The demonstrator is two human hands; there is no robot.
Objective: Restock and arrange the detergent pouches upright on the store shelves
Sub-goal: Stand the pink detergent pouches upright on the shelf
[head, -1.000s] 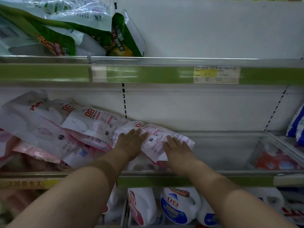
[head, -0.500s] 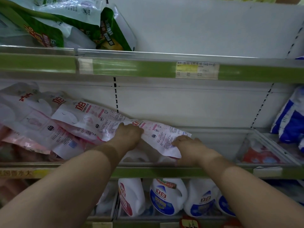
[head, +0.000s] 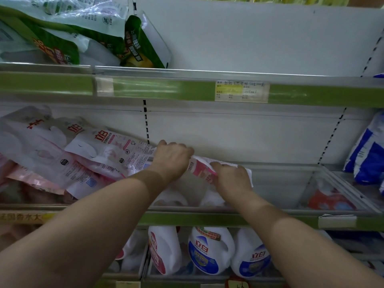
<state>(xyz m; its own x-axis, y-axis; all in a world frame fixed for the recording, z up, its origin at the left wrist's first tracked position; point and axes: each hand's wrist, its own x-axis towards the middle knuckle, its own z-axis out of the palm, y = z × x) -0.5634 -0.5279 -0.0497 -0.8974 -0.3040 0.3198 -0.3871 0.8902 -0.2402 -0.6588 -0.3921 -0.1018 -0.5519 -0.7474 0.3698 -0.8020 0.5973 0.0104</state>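
Hands work the middle shelf [head: 207,218]: the left hand [head: 172,160] and right hand [head: 232,179] both curl around a floppy pink-and-white pouch [head: 200,168] lying tilted at the end of a slumped pile [head: 68,154], which may slide forward if the pouch is tugged upright.

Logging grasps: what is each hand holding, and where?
Both grip one pink-and-white pouch: left hand at its upper-left part, right hand at its right end.

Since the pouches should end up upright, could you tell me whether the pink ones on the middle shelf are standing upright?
No, the pink pouches lie slumped and overlapping.
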